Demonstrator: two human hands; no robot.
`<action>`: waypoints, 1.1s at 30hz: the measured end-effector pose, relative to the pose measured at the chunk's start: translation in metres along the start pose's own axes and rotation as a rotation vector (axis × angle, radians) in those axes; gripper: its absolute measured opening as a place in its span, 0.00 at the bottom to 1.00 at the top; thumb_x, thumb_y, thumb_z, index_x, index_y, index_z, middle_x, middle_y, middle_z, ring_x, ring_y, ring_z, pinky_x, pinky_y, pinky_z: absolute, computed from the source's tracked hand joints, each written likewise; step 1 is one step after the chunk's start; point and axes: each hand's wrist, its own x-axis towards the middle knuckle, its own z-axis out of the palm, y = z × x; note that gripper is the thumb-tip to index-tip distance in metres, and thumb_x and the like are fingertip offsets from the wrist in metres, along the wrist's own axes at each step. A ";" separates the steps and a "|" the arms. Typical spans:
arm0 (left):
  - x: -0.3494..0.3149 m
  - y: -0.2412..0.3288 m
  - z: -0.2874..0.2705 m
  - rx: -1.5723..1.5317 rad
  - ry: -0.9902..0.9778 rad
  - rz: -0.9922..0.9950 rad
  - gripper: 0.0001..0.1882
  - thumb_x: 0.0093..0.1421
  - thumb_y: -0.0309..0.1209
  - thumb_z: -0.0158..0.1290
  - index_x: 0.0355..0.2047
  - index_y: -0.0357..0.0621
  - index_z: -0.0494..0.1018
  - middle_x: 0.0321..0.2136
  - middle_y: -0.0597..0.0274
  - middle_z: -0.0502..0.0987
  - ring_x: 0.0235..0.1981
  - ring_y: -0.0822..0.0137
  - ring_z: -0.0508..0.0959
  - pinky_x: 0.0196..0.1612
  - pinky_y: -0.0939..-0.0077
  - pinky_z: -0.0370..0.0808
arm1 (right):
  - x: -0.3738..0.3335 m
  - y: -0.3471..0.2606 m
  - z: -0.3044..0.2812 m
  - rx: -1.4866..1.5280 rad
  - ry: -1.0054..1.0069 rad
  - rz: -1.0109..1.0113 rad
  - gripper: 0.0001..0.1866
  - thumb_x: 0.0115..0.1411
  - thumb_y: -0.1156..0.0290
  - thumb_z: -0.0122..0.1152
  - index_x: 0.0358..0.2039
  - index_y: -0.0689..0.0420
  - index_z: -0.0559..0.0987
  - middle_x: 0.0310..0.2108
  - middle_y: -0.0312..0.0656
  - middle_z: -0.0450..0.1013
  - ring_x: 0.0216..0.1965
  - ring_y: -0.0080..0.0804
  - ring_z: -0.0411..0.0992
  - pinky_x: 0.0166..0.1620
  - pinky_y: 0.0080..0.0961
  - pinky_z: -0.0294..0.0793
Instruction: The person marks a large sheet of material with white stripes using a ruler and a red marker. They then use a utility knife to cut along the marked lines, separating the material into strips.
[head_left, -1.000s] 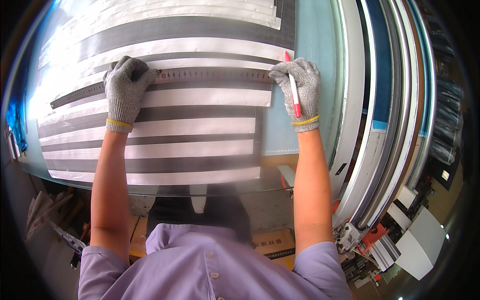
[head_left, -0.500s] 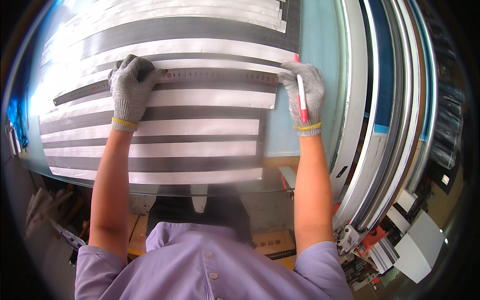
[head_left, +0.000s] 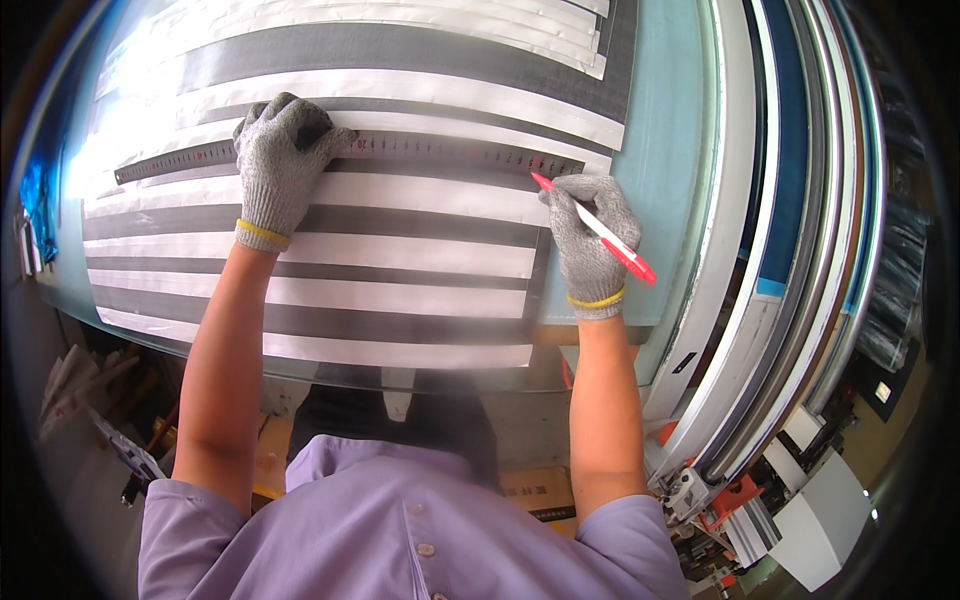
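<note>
My left hand (head_left: 278, 165), in a grey knit glove with a yellow cuff, presses down on a long steel ruler (head_left: 440, 150) with bent fingers and the thumb out to the right. The ruler lies across white strips (head_left: 400, 293) set in rows with dark grey bands between them. In my gloved right hand (head_left: 590, 255) is a red and white marker pen (head_left: 600, 232), its red tip pointing up and left at the ruler's lower edge near the right end. Whether the tip touches the surface, I cannot tell.
The strips lie on a pale glass-topped table (head_left: 665, 200). More white strips (head_left: 540, 40) overlap at the far side. Long rails (head_left: 790, 200) run along the right, with a white box (head_left: 822, 520) below them. A cardboard box (head_left: 537, 490) sits under the table's near edge.
My right hand has come off the ruler's right end and moved nearer, turning the pen's tip toward the ruler. My left hand stays on the ruler.
</note>
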 end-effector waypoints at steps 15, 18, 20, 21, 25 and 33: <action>0.000 0.001 -0.002 0.006 -0.001 0.001 0.11 0.52 0.35 0.66 0.27 0.43 0.77 0.28 0.63 0.77 0.34 0.59 0.75 0.45 0.62 0.70 | 0.004 0.005 0.002 -0.050 -0.030 -0.050 0.05 0.55 0.84 0.63 0.28 0.61 0.76 0.25 0.43 0.75 0.25 0.34 0.76 0.31 0.27 0.75; 0.001 -0.001 0.000 0.015 0.010 0.002 0.10 0.53 0.34 0.66 0.27 0.44 0.77 0.28 0.63 0.77 0.35 0.60 0.75 0.44 0.62 0.71 | 0.004 0.004 0.005 -0.044 -0.007 -0.027 0.05 0.55 0.85 0.62 0.28 0.62 0.76 0.25 0.43 0.74 0.25 0.34 0.75 0.31 0.27 0.75; 0.001 0.000 0.000 0.014 0.007 0.000 0.10 0.53 0.34 0.66 0.27 0.44 0.77 0.28 0.63 0.77 0.35 0.60 0.75 0.44 0.62 0.71 | 0.003 0.004 0.004 -0.039 -0.007 -0.022 0.05 0.54 0.85 0.62 0.27 0.62 0.76 0.25 0.43 0.74 0.25 0.33 0.75 0.31 0.26 0.75; 0.001 0.000 -0.002 0.015 0.005 -0.002 0.10 0.53 0.34 0.66 0.27 0.44 0.77 0.28 0.63 0.77 0.35 0.60 0.75 0.44 0.63 0.71 | 0.004 0.005 0.004 -0.028 -0.022 -0.029 0.05 0.54 0.85 0.62 0.27 0.62 0.76 0.25 0.43 0.74 0.25 0.33 0.75 0.31 0.26 0.75; 0.000 0.001 -0.001 0.038 0.013 0.018 0.10 0.53 0.34 0.66 0.27 0.44 0.77 0.29 0.63 0.77 0.35 0.60 0.75 0.45 0.62 0.71 | 0.004 0.000 0.006 0.022 0.012 0.026 0.05 0.56 0.85 0.61 0.28 0.62 0.76 0.24 0.42 0.74 0.25 0.30 0.75 0.31 0.26 0.75; -0.001 -0.002 0.000 0.019 0.019 0.016 0.11 0.54 0.36 0.65 0.28 0.44 0.77 0.29 0.63 0.77 0.34 0.60 0.75 0.46 0.61 0.70 | 0.007 -0.005 0.000 0.146 0.329 0.197 0.03 0.57 0.80 0.64 0.33 0.61 0.80 0.29 0.41 0.75 0.30 0.29 0.75 0.36 0.23 0.74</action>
